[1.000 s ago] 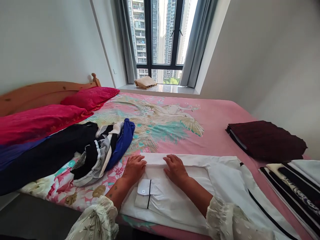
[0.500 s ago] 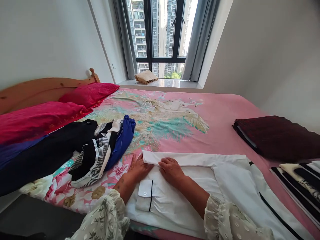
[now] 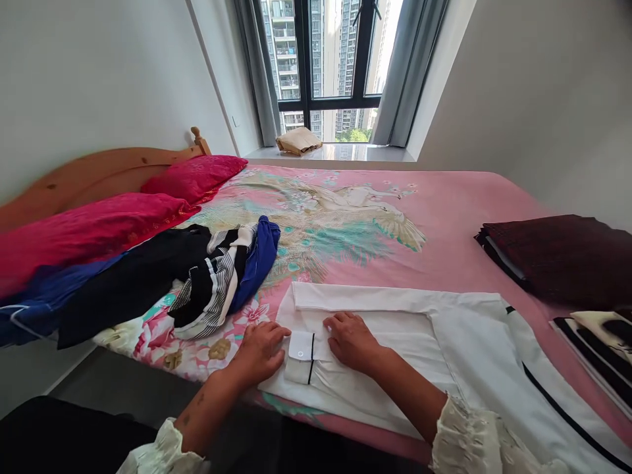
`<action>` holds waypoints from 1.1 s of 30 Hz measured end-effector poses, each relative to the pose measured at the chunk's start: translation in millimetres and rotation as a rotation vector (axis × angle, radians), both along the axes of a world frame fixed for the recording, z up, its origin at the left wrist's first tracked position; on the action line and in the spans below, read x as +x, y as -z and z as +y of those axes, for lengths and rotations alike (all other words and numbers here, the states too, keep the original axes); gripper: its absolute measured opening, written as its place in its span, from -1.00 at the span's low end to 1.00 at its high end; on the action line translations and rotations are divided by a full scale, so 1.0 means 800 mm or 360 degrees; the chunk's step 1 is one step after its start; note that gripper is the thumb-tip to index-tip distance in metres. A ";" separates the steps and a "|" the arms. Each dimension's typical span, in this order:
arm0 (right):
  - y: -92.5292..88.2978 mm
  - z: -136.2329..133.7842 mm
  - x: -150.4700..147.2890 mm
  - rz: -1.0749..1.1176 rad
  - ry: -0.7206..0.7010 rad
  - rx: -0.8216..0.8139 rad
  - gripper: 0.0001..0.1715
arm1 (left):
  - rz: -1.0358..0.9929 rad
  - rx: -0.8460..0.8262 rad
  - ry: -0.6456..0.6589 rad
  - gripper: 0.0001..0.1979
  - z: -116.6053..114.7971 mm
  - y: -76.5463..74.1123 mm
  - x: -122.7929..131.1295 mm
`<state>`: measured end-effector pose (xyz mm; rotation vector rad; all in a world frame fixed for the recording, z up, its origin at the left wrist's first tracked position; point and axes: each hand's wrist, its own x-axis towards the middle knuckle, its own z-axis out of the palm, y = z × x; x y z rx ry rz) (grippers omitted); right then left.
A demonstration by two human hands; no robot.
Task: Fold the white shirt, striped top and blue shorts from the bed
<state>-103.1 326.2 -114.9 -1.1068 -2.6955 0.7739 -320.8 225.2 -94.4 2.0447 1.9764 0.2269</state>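
A white shirt [image 3: 385, 329] with black piping lies spread on the near side of the bed, its far edge folded over in a long strip. Its buttoned cuff [image 3: 299, 357], marked by a black line, rests near the shirt's left end. Just left of that cuff is my left hand [image 3: 261, 352], fingers apart and holding nothing, at the shirt's left edge. My right hand [image 3: 351, 340] rests on the shirt to the right of the cuff, fingers spread and slightly bent over the fabric below the folded strip.
Dark, striped and blue clothes [image 3: 217, 283] lie heaped on the left beside red pillows [image 3: 99, 227]. Folded dark red clothes [image 3: 557, 257] and another folded pile [image 3: 597, 349] are at the right. The pink floral bedspread [image 3: 459, 210] covers the bed; a brown bag [image 3: 299, 141] sits on the windowsill.
My left hand has come off the folded strip's left corner and moved toward me, beside the cuff. The right hand has slid off the strip onto the shirt below. The view has shifted slightly.
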 end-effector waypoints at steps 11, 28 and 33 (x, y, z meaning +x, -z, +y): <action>-0.014 0.000 -0.022 0.0078 -0.0036 -0.0299 -0.73 | -0.0135 -0.0270 -0.0089 -0.84 0.016 0.003 0.001; -0.052 -0.033 0.082 0.1180 -0.0322 -0.0826 -0.84 | -0.0394 -0.0239 -0.0223 -0.77 -0.002 0.007 0.001; -0.058 -0.037 0.068 0.0916 -0.0215 -0.0608 -0.81 | -0.0414 -0.0175 -0.0252 -0.87 0.000 0.008 0.008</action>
